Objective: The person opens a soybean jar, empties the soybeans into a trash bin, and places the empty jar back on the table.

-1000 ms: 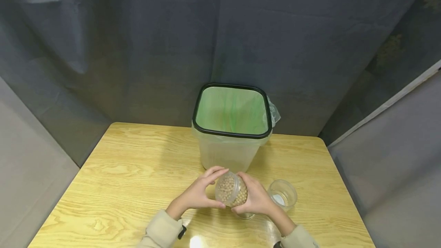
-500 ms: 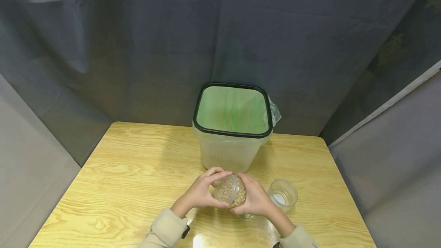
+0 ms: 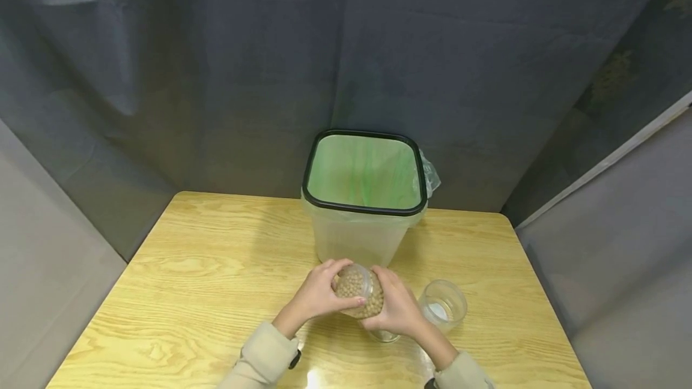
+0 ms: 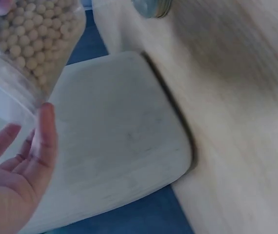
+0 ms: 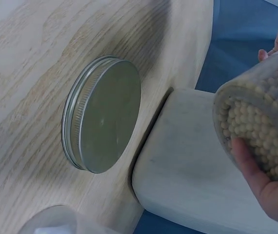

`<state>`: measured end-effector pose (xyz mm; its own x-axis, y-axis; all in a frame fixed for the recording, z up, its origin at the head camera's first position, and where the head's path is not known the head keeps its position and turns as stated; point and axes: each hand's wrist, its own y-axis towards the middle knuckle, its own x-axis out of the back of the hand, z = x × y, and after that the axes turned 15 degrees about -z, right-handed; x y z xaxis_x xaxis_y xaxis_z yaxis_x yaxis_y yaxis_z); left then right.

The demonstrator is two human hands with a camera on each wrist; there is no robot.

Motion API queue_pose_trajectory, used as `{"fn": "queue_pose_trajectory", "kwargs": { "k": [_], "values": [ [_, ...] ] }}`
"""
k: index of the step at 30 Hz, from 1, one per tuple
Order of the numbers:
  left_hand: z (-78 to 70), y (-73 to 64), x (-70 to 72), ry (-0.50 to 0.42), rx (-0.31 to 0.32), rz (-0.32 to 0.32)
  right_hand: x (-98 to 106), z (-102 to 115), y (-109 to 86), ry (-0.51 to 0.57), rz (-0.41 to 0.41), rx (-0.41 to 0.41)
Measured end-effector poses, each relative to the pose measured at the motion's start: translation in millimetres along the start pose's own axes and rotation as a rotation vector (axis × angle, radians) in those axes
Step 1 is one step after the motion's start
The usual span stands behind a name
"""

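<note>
A clear jar (image 3: 350, 284) of small round beige beans is tilted on its side above the table, between both hands. My right hand (image 3: 399, 306) grips its right end; in the right wrist view the fingers (image 5: 248, 163) wrap the bean-filled base. At the jar's left end, my left hand (image 3: 316, 296) holds it with the thumb across the near side and the fingers on the far side. The left wrist view shows left fingers (image 4: 44, 141) at a clear rimmed end. A round metal lid (image 5: 110, 117) lies on the table below, partly hidden by my right hand in the head view.
Behind the hands stands a whitish bin (image 3: 351, 239) with a black rim (image 3: 362, 208) and a pale green liner; a bunched bit of bag (image 3: 430, 176) sticks out at its right. A clear container (image 3: 444, 304) with something white in its bottom stands right of my right hand.
My left hand has come farther round the jar, its thumb now lying across the near side. The jar has shifted slightly left and toward the bin.
</note>
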<state>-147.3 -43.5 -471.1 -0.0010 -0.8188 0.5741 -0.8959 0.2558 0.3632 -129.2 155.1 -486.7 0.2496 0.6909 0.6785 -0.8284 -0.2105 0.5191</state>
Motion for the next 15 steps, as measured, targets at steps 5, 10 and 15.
{"fn": "queue_pose_trajectory", "kwargs": {
  "k": [5,10,15],
  "values": [
    [-6.5,3.0,11.9,-0.05,-0.15,0.089,3.1,-2.2,1.6,0.076,-0.013,-0.003],
    [-11.6,9.3,21.4,-0.094,-0.319,0.196,10.1,-1.4,4.1,0.097,-0.012,0.02],
    [-15.1,12.3,24.4,-0.081,-0.339,0.207,18.6,1.2,7.6,0.074,0.005,0.048]
  ]
}}
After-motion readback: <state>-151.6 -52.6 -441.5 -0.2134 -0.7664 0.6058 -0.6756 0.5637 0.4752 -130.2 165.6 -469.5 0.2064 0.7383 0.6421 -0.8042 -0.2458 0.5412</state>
